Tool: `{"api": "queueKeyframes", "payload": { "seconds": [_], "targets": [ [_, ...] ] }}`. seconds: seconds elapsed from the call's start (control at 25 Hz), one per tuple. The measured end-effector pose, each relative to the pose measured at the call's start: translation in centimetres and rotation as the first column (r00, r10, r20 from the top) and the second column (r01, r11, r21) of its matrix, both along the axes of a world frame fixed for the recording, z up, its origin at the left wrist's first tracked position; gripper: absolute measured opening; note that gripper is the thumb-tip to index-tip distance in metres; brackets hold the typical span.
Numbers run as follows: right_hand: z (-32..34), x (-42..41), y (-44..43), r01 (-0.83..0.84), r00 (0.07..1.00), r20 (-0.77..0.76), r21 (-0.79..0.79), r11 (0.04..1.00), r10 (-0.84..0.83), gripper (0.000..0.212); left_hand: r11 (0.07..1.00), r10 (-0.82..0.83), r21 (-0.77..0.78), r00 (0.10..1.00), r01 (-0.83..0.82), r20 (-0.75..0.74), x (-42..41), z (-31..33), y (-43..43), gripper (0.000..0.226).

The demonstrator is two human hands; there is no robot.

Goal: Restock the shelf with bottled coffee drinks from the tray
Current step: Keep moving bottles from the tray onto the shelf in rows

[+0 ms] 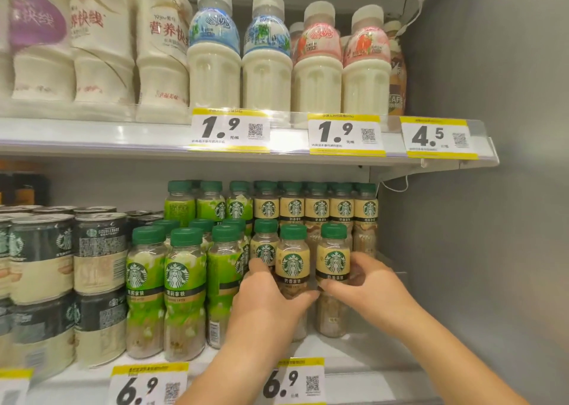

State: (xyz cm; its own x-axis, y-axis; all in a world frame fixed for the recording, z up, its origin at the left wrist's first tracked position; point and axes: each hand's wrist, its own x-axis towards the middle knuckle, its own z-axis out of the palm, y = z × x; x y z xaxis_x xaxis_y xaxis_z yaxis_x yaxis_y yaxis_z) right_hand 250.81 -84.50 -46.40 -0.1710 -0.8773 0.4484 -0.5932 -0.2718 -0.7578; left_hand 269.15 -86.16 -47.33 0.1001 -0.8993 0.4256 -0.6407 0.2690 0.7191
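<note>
Two cream-labelled coffee bottles with green caps stand side by side on the lower shelf (354,347). My left hand (271,300) wraps around the left one (292,260). The fingers of my right hand (366,284) are curled around the right one (334,257). A third cream-labelled bottle (264,244) sits just behind my left hand. More bottles of the same kind (317,207) fill the row at the back. No tray is in view.
Green-labelled coffee bottles (181,281) stand close on the left, with dark cans (98,260) beyond them. The grey side wall (462,250) bounds the shelf on the right. Milk drinks (268,66) fill the upper shelf. Price tags (295,380) line the shelf edge.
</note>
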Motion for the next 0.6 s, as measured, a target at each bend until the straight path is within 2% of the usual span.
{"api": "queueKeyframes", "payload": {
  "seconds": [0.12,0.16,0.36,0.6],
  "targets": [
    [-1.4,-0.5,1.2,0.081,0.992,-0.105,0.091,0.993,-0.071,0.042,0.999,0.023,0.021,0.979,-0.028,0.205,0.5,-0.6,0.5,0.052],
    [-1.8,-0.5,1.4,0.110,0.986,-0.135,0.111,0.988,-0.095,0.042,0.999,0.024,0.030,0.972,-0.032,0.232,0.5,-0.7,0.5,0.049],
    [-1.8,0.1,0.3,0.134,0.981,-0.162,0.135,0.982,-0.112,0.021,0.995,0.025,0.086,0.971,-0.047,0.238,-0.3,-0.4,-0.5,0.049],
    [-1.6,0.5,-1.7,0.136,0.980,-0.163,0.115,0.984,-0.116,0.023,0.999,0.028,0.007,0.954,-0.032,0.299,-1.1,-0.8,-1.1,0.047]
  ]
}}
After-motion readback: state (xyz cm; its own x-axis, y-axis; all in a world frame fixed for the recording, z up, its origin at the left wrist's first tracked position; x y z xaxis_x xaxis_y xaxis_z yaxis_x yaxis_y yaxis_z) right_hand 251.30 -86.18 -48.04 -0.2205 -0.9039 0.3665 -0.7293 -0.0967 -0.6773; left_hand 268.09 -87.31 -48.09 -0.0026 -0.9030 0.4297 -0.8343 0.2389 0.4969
